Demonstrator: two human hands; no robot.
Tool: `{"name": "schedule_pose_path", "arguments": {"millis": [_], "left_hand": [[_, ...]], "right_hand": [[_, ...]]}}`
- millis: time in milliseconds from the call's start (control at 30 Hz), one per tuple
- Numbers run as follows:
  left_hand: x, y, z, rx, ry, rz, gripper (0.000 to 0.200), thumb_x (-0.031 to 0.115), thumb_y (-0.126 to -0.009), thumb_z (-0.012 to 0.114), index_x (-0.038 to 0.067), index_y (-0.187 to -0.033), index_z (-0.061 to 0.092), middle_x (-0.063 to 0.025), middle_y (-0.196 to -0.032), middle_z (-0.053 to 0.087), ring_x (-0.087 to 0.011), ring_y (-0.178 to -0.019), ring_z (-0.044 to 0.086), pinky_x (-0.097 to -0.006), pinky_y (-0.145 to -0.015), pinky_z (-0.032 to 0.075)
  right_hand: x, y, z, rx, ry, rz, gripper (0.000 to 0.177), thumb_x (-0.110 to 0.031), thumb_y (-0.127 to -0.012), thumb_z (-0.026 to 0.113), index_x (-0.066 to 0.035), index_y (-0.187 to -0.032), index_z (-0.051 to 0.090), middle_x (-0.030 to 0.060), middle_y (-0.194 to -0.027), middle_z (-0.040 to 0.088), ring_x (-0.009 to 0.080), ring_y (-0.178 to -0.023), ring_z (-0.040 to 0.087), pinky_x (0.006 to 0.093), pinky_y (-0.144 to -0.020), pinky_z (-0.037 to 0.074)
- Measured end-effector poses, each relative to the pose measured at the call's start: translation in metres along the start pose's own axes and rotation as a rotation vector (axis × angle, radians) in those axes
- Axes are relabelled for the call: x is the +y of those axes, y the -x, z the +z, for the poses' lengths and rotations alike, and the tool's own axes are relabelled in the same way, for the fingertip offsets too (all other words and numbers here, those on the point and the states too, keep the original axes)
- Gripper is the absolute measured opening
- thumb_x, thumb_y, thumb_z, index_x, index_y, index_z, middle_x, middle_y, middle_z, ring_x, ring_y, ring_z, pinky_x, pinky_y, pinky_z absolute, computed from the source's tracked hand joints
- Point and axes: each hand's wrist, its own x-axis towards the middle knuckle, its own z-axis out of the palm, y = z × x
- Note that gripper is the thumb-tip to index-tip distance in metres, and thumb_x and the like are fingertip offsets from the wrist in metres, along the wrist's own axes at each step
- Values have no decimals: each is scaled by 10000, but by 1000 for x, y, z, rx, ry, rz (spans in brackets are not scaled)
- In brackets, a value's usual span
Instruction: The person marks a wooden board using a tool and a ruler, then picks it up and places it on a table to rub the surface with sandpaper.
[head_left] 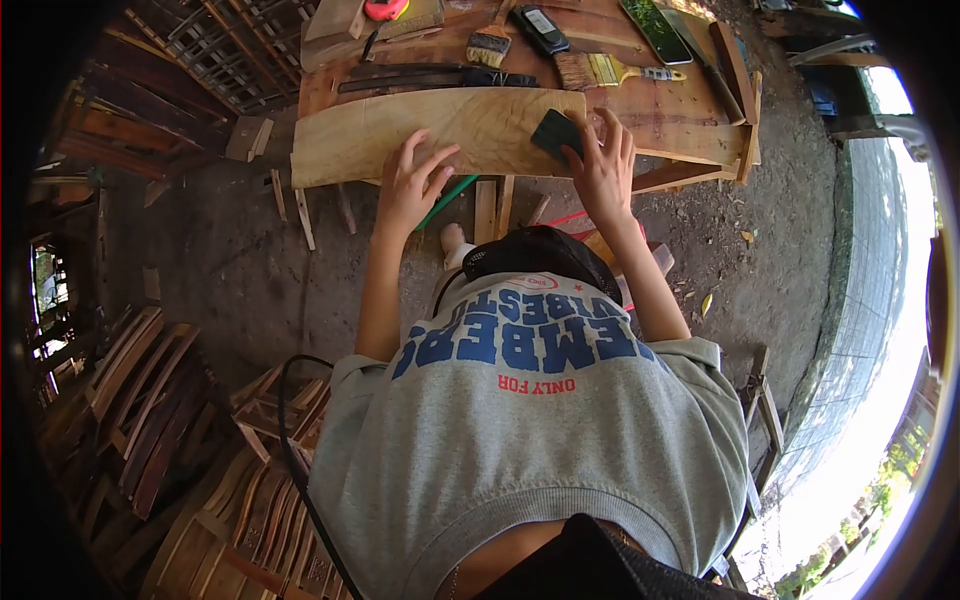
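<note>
Evidently stiff and probably fairly light, the wooden board lies along the near side of the surface. Its face looks smooth enough to slide, so the long edges or either end should offer the surest hold. The left grip has its fingers spread apart over the board's near edge; the right grip meets a dark sheet, likely thin, but whether it is pinched I cannot tell.

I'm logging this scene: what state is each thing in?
Pale board: lying broad face up
Dark pad: against board
Left hand: open, fingers spread
Right hand: bent, thumb at pad
Yellow brush: lying, wetness unclear
Brown-handled brush: lying
Phone: lying, screen state unclear
Bladed tool: blade uncovered
</note>
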Motion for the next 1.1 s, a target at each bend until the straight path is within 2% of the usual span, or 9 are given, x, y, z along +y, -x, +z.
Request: {"name": "schedule_pose_path", "arguments": {"millis": [33,133,167,333,433,533,700,900,1100], "left_hand": [[-1,0,-3,-2,5,1,344,317,-908,642,175,-1221,638,-102,-1352,468,-325,-1191,487,-457,-1000,403],[-8,1,-12,5,1,38,371,353,-901,649,172,-1225,631,-97,-1356,468,-313,-1171,506,-451,-1000,401],[-14,2,-14,12,-21,39,379,363,-898,651,171,-1224,630,-96,-1360,467,-311,-1162,512,-451,-1005,397],[-46,13,-30,34,-32,23,405,387,-895,651,158,-1228,621,-91,-1360,471,-311,-1149,518,-451,-1016,386],[-62,18,-41,37,-20,7,451,423,-886,653,154,-1246,613,-87,-1381,469,-319,-1149,512,-452,-1017,384],[-78,19,-38,18,-83,65,549,491,-844,666,169,-1284,598,-62,-1395,494,-289,-1142,547,-449,-1017,396],[-92,23,-23,172,-224,151,640,579,-758,686,206,-1276,628,-5,-1303,609,-188,-1093,636,-432,-982,456],[-96,25,-14,234,-282,186,607,585,-766,683,220,-1250,650,5,-1282,627,-176,-1116,636,-425,-939,492],[-102,24,-13,265,-294,238,622,603,-753,692,191,-1218,673,14,-1263,642,-159,-1106,640,-401,-929,502]], "right_hand": [[1,2,0,-47,-34,-33,505,-120,-842,671,-149,-1326,528,100,-1328,513,283,-1194,511,453,-1023,372],[-3,8,6,-81,40,-71,494,-71,-855,618,-156,-1337,546,71,-1402,496,253,-1262,482,448,-1057,354],[-12,7,-1,-72,215,-44,524,-14,-854,563,-140,-1363,537,78,-1424,499,238,-1310,468,436,-1108,320],[3,15,28,-189,-90,41,455,-36,-862,535,-55,-1316,566,156,-1365,546,314,-1298,491,478,-1125,319],[-8,16,29,-148,-66,32,464,-224,-912,610,1,-1314,551,218,-1354,538,336,-1299,487,470,-1119,327],[-13,19,28,-124,-57,31,532,-287,-896,646,-12,-1337,535,212,-1379,519,333,-1318,469,475,-1118,323],[-16,16,34,6,-88,87,270,-102,-887,648,-61,-1150,692,159,-1218,642,296,-1198,584,397,-1003,470],[-43,29,50,95,-69,177,231,-38,-867,631,-87,-1076,716,127,-1172,668,279,-1164,609,399,-991,497],[-149,20,88,-49,-233,-67,274,-113,-825,676,-109,-1098,703,71,-1199,675,219,-1176,612,374,-1009,472]]}}
